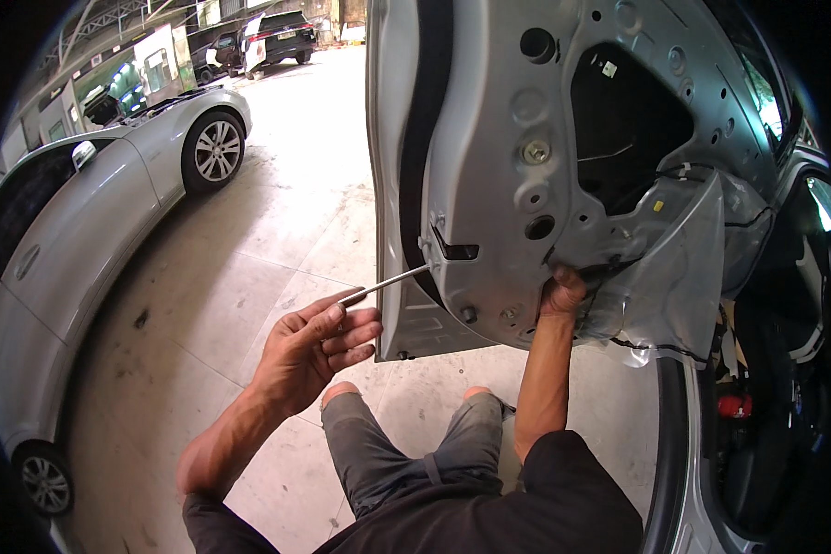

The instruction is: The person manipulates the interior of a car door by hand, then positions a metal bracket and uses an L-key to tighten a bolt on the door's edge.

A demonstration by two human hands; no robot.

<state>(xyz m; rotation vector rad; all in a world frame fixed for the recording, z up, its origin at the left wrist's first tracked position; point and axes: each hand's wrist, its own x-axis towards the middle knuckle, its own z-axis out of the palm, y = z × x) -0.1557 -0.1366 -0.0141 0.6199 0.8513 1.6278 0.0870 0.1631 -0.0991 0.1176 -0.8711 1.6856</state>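
A thin metal rod-shaped tool (388,282) is pinched between the thumb and fingers of my left hand (323,337). Its far tip meets the edge of the grey car door (489,222), just below the slot of the latch (457,249). The end inside my hand is hidden. My right hand (560,294) is at the lower part of the door's inner panel, beside the clear plastic sheet (683,268). Its thumb shows, but the other fingers are mostly out of sight, so whether it grips anything is unclear.
The plastic sheet hangs partly peeled from the stripped door, with a black cable (660,348) along its lower edge. At right is the car's door sill (672,452). A silver car (92,240) stands at left on the tiled floor (203,342); a dark vehicle (282,42) is farther back.
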